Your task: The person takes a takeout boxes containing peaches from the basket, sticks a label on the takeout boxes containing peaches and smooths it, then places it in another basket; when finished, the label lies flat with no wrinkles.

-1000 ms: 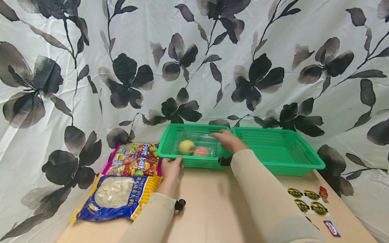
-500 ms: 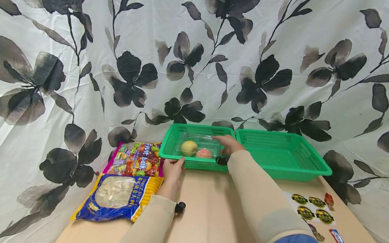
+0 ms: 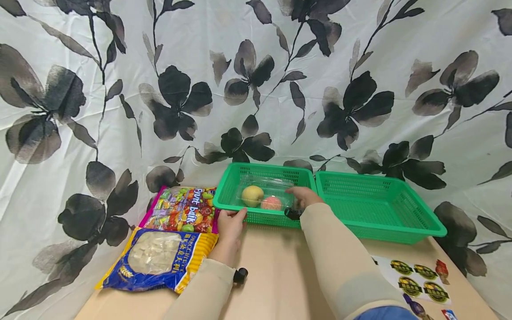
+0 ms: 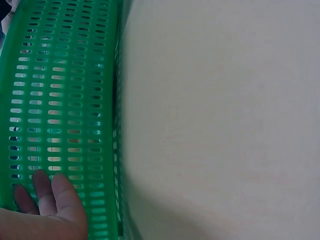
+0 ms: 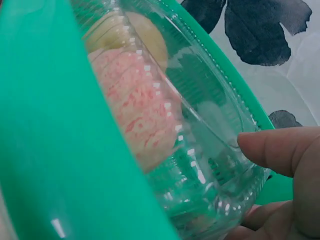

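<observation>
A clear plastic box (image 3: 267, 195) lies in the left green basket (image 3: 236, 175), with a yellow fruit (image 3: 253, 195) and a pink fruit (image 3: 271, 203) inside it. My right hand (image 3: 302, 195) holds the box's right end. In the right wrist view the thumb (image 5: 275, 150) lies on the lid of the box (image 5: 205, 125) and fingers curl below it, beside the pink fruit (image 5: 140, 115). My left hand (image 3: 230, 221) rests against the basket's front wall. In the left wrist view its straight fingers (image 4: 50, 192) lie flat on the slotted wall (image 4: 60, 100).
A second green basket (image 3: 400, 222) stands at the right, touching the first. A bag of fruit candy (image 3: 180, 209) and a blue-yellow snack bag (image 3: 156, 258) lie at the left. Stickers (image 3: 416, 280) lie at the table's right edge. A flowered cloth hangs behind.
My right hand has sunk slightly lower at the box's right end inside the basket. The left hand stays on the basket's front wall.
</observation>
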Available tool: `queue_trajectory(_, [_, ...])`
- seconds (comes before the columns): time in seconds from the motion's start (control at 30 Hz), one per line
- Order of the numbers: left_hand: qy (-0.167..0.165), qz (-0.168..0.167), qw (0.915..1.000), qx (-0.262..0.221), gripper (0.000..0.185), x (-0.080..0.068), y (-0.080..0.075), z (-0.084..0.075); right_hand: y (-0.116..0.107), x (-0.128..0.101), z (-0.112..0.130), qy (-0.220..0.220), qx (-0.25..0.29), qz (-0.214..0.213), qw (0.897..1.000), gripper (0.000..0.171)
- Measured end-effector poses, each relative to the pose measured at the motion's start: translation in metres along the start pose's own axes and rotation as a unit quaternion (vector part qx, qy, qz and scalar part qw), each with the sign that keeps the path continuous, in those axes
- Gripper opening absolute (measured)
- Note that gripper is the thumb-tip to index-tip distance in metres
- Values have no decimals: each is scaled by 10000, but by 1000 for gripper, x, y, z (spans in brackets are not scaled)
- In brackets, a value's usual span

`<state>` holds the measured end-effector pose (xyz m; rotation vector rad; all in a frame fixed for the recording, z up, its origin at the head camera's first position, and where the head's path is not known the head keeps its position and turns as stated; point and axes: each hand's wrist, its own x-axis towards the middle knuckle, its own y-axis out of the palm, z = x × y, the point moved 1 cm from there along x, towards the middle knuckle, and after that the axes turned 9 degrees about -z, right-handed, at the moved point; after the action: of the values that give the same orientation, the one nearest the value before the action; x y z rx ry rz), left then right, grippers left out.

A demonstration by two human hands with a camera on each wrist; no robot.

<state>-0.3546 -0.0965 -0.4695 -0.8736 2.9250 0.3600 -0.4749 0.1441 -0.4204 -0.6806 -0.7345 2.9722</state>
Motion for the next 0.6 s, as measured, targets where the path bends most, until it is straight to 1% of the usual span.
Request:
queue_trajectory(0.1, [39, -27, 10000, 34, 33, 2, 0, -1, 0, 1, 1, 24, 151, 28, 9999, 71])
queue_trajectory(0.33, [108, -68, 9999, 34, 35, 1, 2, 0, 0, -2, 3, -5, 122, -106, 9999, 67])
queue_trajectory(0.5, [124, -123, 9998, 104, 32, 0, 2, 0, -2, -7, 5, -210, 80, -241, 9995, 65])
queue_trajectory(0.6, [160, -116, 9998, 67, 30, 0, 1, 0, -4, -12, 6, -313, 206, -342, 9987, 65])
